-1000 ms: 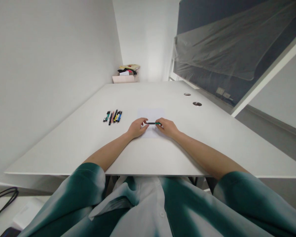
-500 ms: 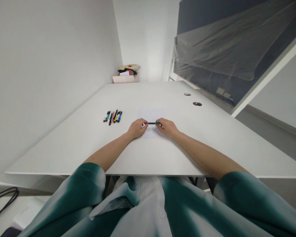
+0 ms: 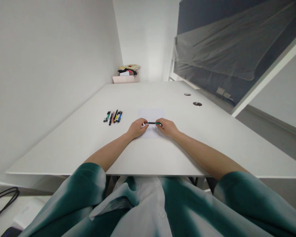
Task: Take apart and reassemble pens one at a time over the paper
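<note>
A slim pen [image 3: 151, 123], dark along its middle with green toward the right, lies level between my two hands. My left hand [image 3: 137, 128] pinches its left end between thumb and fingers. At the other end, my right hand [image 3: 167, 127] grips the green part the same way. Both tips of the pen are partly hidden by my fingers. Beneath the hands is a sheet of white paper [image 3: 151, 115] flat on the white table [image 3: 153, 158]. To the left, several pens [image 3: 112, 117] in black, green, pink, yellow and blue lie side by side in a row.
A pale box [image 3: 124, 79] with folded cloth and other items stands at the far left of the table. Two round metal cable holes [image 3: 197, 104] are set into the right side. A wall runs along the left. Black cables [image 3: 7, 194] lie at lower left.
</note>
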Demonstrator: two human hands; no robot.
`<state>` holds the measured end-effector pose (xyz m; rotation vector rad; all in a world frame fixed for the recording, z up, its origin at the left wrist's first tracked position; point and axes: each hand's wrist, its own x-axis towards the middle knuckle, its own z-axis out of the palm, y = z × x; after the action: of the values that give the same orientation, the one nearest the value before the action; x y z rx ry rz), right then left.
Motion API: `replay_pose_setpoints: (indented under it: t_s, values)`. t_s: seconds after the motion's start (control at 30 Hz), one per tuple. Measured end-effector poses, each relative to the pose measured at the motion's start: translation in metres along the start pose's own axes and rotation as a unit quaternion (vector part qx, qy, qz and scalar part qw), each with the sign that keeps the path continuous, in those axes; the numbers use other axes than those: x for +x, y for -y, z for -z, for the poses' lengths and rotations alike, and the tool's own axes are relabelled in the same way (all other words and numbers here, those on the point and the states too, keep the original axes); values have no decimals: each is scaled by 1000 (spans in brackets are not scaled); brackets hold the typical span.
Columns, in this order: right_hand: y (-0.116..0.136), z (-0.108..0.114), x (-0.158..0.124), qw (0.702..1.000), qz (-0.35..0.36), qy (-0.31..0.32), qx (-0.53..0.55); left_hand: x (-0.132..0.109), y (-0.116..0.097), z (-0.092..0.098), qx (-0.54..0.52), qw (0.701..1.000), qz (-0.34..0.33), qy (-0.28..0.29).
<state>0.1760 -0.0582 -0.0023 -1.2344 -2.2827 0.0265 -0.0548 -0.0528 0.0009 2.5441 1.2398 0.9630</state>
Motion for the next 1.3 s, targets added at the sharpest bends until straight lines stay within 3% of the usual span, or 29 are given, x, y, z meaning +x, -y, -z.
replay_pose_setpoints:
  t_s: [0.9, 1.3]
  values:
    - [2, 2, 1, 1000, -16, 20, -4, 2, 2, -1, -7, 1000, -9, -12]
    - [-10, 5, -1, 999, -33, -29, 6, 4, 14, 9, -18, 998, 10, -57]
